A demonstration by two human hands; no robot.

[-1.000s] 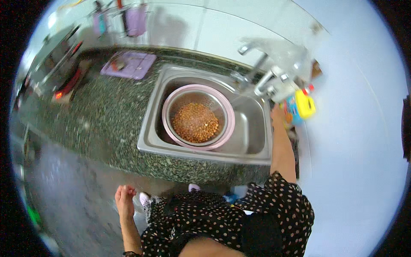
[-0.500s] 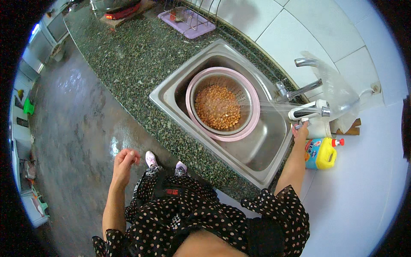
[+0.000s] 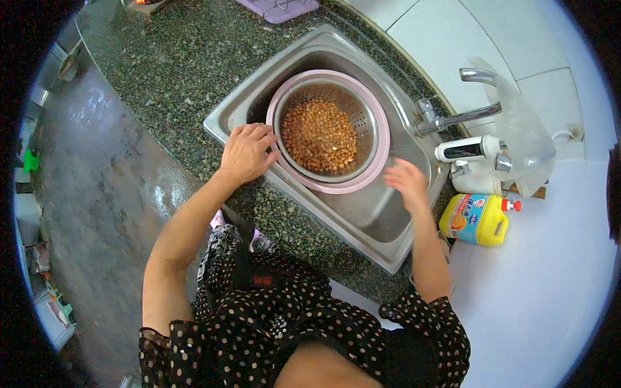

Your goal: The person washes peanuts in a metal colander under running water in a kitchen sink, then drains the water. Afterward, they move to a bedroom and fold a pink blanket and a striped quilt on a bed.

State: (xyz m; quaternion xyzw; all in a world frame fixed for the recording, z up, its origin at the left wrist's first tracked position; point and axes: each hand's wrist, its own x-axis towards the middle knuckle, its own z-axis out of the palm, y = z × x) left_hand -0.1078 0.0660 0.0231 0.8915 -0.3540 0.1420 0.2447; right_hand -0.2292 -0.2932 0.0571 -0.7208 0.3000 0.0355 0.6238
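Observation:
In the steel sink [image 3: 381,253] a pink plastic basin [image 3: 384,152] holds a perforated metal colander [image 3: 366,132]. Wet brown legumes or nuts [image 3: 320,137] lie in the colander; their exact kind is hard to tell. My left hand [image 3: 247,155] is at the basin's left side, fingers bent toward the rim and thumb apart. Whether its fingertips touch the rim I cannot tell. To the right of the basin, my right hand [image 3: 407,183] hovers over the sink, fingers stretched and slightly blurred, holding nothing.
A metal faucet [image 3: 467,116] and a white tap unit [image 3: 467,149] stand along the sink's right side, with a clear plastic bag [image 3: 521,139] hanging there. Nearby is a yellow bottle [image 3: 491,220] with a red cap. Speckled stone counter [image 3: 168,84] surrounds the sink; a lilac tray [image 3: 278,9] is at the back.
The water stream into the colander has stopped. My right hand has left the white tap unit for the basin's right side. My left hand has come up to the basin's left side.

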